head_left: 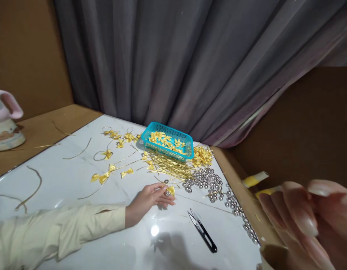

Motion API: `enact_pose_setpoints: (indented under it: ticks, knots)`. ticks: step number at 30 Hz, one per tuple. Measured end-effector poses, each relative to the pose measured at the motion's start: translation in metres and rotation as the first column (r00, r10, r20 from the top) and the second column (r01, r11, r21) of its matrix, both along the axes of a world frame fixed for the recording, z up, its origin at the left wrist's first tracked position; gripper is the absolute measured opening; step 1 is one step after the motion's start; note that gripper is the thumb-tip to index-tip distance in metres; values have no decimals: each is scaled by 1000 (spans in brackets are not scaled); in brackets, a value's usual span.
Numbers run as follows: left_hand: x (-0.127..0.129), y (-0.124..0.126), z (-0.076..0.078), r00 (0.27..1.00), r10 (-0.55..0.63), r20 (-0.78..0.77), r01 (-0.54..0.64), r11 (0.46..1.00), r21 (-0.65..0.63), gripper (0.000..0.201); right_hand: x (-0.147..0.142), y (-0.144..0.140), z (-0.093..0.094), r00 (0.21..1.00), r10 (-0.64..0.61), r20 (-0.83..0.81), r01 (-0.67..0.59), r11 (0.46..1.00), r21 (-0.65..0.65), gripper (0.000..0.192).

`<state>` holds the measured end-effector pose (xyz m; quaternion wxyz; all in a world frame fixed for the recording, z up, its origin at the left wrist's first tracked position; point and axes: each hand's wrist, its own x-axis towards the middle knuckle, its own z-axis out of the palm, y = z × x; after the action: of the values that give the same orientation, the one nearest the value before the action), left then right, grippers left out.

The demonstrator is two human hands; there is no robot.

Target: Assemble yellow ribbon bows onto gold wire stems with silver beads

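Head view — forward, downward, over tabletop (235, 240)

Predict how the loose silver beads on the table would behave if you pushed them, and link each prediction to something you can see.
The silver beads look rounded, so a push would probably make some roll. Their shine and the glossy white tabletop suggest they may slide easily. Those strung along the right edge could well drop off.
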<state>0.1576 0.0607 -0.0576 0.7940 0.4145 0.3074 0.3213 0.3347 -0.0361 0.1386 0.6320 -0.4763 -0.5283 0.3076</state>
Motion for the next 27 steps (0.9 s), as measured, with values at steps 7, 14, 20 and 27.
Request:
enact_pose_setpoints:
  ticks: [7, 14, 20, 27]
  knots:
    - [1, 0, 0, 1000, -22, -10, 23, 1000, 12, 37, 5, 18, 2, 967, -240, -80, 234, 969, -73, 19]
    - [0, -1, 3, 999, -41, -6, 41, 997, 60, 33, 11, 17, 4, 968, -208, -142, 200, 978, -66, 24]
    - [0, 0, 0, 998, -21, -60, 30, 988, 149, 31, 16, 14, 5, 954, -246, -169, 243, 969, -39, 29]
    - [0, -2, 6, 998, -46, -52, 53, 989, 135, 31, 4, 22, 11, 974, -174, -147, 174, 985, -11, 20]
